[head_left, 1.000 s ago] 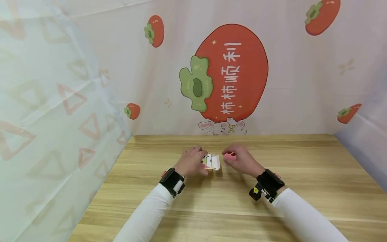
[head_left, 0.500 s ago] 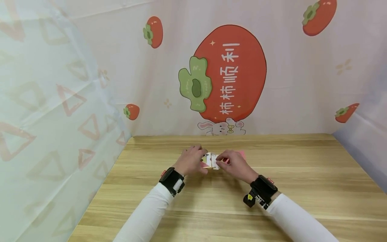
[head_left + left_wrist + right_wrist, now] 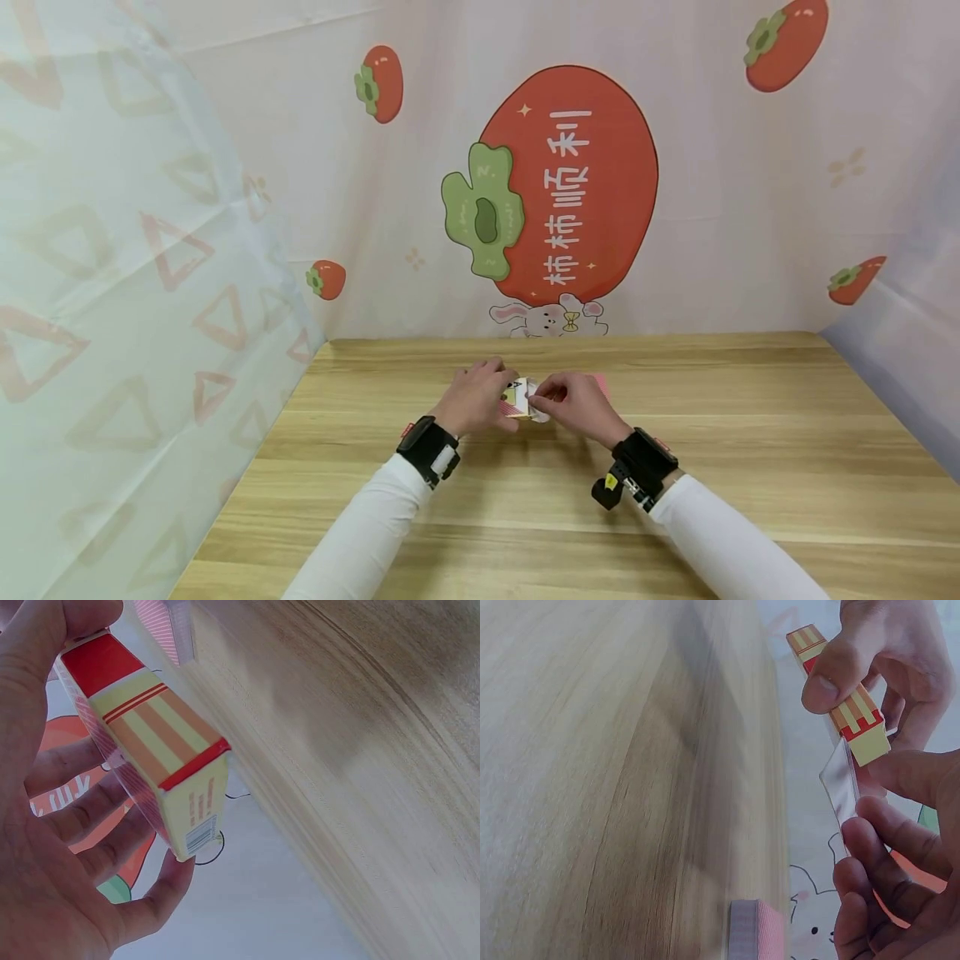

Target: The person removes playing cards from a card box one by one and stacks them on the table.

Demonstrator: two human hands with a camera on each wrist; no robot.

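My left hand (image 3: 474, 402) grips a small playing card box (image 3: 516, 398) near the back of the table, thumb along one narrow side and fingers along the other. In the left wrist view the box (image 3: 161, 724) shows red, orange and cream stripes and a barcode on its end. A pale flap (image 3: 841, 784) sticks out from the other end. My right hand (image 3: 581, 406) has its curled fingertips at this flap, with the thumb by the cream end of the box. A pink-backed deck of cards (image 3: 769, 934) stands on the table, mostly hidden behind my right hand in the head view.
The wooden table (image 3: 525, 533) reaches back to a fabric wall (image 3: 712, 208) printed with persimmons and a rabbit. Another cloth side (image 3: 135, 292) with triangle prints borders the table on the left. Each wrist wears a black camera strap (image 3: 647, 465).
My right hand has put the pink deck down behind it and moved left to the box's flap. The left hand keeps holding the box in nearly the same place.
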